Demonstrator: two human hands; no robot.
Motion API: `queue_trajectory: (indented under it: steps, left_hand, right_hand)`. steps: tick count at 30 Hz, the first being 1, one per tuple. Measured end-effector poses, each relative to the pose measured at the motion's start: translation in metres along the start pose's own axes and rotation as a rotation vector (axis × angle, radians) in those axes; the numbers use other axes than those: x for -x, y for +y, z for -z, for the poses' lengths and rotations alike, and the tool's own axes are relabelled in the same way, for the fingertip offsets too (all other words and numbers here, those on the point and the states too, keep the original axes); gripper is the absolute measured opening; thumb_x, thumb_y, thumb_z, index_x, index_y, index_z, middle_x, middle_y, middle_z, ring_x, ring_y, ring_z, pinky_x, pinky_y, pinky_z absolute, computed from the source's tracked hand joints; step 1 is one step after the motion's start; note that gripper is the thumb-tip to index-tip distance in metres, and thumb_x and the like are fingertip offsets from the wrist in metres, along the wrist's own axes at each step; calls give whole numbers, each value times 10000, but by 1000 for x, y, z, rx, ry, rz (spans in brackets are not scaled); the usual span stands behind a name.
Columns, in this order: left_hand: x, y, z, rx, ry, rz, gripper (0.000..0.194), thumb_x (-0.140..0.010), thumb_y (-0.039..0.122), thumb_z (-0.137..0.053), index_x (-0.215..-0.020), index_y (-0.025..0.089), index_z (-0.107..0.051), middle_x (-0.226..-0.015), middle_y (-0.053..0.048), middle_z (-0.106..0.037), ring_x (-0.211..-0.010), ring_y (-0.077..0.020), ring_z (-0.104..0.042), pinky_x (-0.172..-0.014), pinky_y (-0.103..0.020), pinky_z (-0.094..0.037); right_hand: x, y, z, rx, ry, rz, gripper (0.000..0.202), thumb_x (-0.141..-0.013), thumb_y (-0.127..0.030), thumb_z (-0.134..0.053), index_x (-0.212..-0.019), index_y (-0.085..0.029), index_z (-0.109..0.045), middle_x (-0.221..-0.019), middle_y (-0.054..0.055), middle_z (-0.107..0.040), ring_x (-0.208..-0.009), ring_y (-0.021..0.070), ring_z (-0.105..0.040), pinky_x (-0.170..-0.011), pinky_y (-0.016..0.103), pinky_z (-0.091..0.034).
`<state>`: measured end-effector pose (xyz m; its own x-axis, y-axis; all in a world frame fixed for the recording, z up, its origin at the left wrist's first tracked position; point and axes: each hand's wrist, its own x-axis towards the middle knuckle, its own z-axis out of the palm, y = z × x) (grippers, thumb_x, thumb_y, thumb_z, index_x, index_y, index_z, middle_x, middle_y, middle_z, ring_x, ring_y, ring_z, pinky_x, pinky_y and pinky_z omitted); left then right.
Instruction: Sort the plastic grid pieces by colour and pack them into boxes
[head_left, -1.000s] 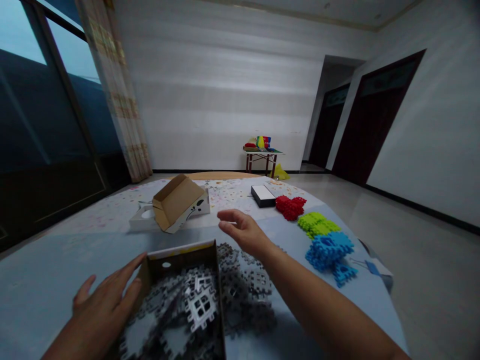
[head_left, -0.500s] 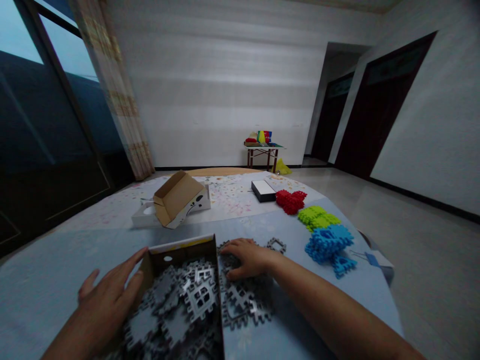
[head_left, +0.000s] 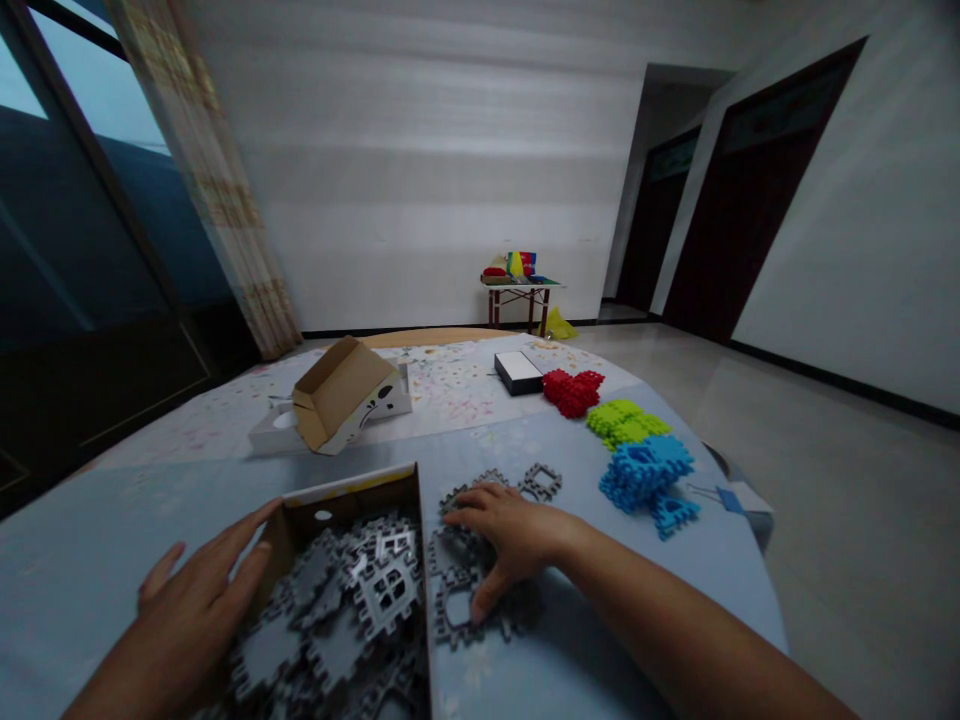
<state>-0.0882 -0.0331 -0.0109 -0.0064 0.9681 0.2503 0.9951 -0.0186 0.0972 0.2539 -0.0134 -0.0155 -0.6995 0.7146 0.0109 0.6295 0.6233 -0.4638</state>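
A cardboard box (head_left: 422,580) without a lid stands in front of me, heaped with grey interlocking tiles (head_left: 337,645) with toothed edges. My left hand (head_left: 199,605) lies along the box's left wall, fingers stretched and its fingertips touching near the far left corner. Right of the box, my right hand (head_left: 510,535) reaches over a loose pile of grey tiles (head_left: 454,610), thumb spread from the fingers. The fingertips rest on the pile, and the palm hides part of it. A grey square frame piece (head_left: 541,482) lies just beyond that hand.
Stacks of blue pieces (head_left: 645,472), lime green pieces (head_left: 626,424) and red pieces (head_left: 571,391) line the right side of the table. A black-and-white box (head_left: 517,373) sits beside the red ones. An opened brown carton (head_left: 345,390) leans at the back left on a blue tablecloth (head_left: 97,530).
My right hand has spread its thumb away from the fingers and shifted over the loose tiles. My left hand stays at the box. The whole view has moved slightly.
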Motion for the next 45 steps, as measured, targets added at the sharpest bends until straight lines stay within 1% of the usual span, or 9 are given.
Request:
queue_trajectory:
  steps: [6, 11, 16, 21, 27, 34, 38, 42, 45]
  left_hand:
    - [0, 0, 1, 152, -57, 29, 541, -855, 383, -127, -1271, 242, -443, -1334, -38, -481, -1238, -194, -414, -1070, -503, -133]
    - [0, -5, -4, 171, 2, 2, 481, -850, 367, -200, -1236, 285, -475, -1317, -26, -502, -1225, -198, -429, -1065, -506, -147]
    - [-1, 4, 5, 169, -67, 55, 527, -851, 394, -150, -1239, 243, -472, -1331, -45, -485, -1242, -209, -407, -1055, -530, -150]
    - [0, 8, 11, 150, -81, 43, 562, -847, 396, -107, -1245, 235, -469, -1343, -47, -471, -1247, -189, -402, -1067, -494, -152]
    - [2, 7, 9, 167, -57, 25, 500, -864, 367, -168, -1246, 243, -465, -1346, -47, -467, -1250, -191, -397, -1060, -522, -151]
    - [4, 9, 11, 208, 12, 2, 439, -863, 319, -249, -1209, 271, -516, -1308, -58, -509, -1211, -235, -445, -1048, -560, -163]
    - [4, 11, 14, 197, -25, 9, 462, -867, 323, -229, -1236, 235, -494, -1321, -65, -494, -1229, -229, -425, -1057, -558, -156]
    - [4, 15, 17, 170, -42, 21, 485, -856, 338, -208, -1238, 243, -492, -1324, -62, -488, -1236, -227, -416, -1064, -542, -151]
    - [4, 17, 18, 165, -55, 30, 505, -845, 367, -205, -1238, 234, -492, -1323, -65, -489, -1234, -240, -417, -1061, -553, -149]
  right_hand:
    - [-3, 9, 7, 66, 84, 49, 514, -674, -334, -654, -1173, -263, -549, -1172, 61, -543, -1098, 242, -429, -944, 376, -327]
    - [-5, 12, 2, 126, 125, -45, 690, -650, -333, -641, -1296, -235, -421, -1155, 99, -522, -1081, 275, -417, -877, 389, -373]
    - [-10, 9, -9, 227, 182, -93, 529, -698, -241, -561, -1221, -216, -491, -1189, 101, -515, -1105, 281, -404, -894, 402, -354]
    - [-13, 12, -12, 226, 246, -128, 459, -761, -321, -535, -1204, -205, -505, -1177, 105, -533, -1109, 274, -408, -909, 397, -348]
    - [-15, 19, -13, 116, 291, -96, 423, -692, -205, -585, -1115, -220, -593, -1107, 73, -582, -1052, 237, -461, -901, 347, -362]
    - [-18, 36, -9, -256, 472, -172, 352, -681, -186, -592, -1025, -226, -655, -1024, 48, -634, -955, 199, -550, -885, 346, -401]
    - [-17, 36, 9, -715, 562, -255, 333, -706, -249, -603, -1034, -204, -628, -930, 34, -666, -789, 162, -593, -762, 336, -457]
    - [-16, 2, 30, -1147, 597, -180, 346, -679, -285, -654, -1013, -201, -612, -834, 6, -659, -650, 112, -567, -595, 257, -453]
    - [-21, -40, 38, -1282, 538, -33, 348, -657, -274, -694, -993, -221, -623, -833, -13, -648, -652, 92, -555, -609, 238, -445]
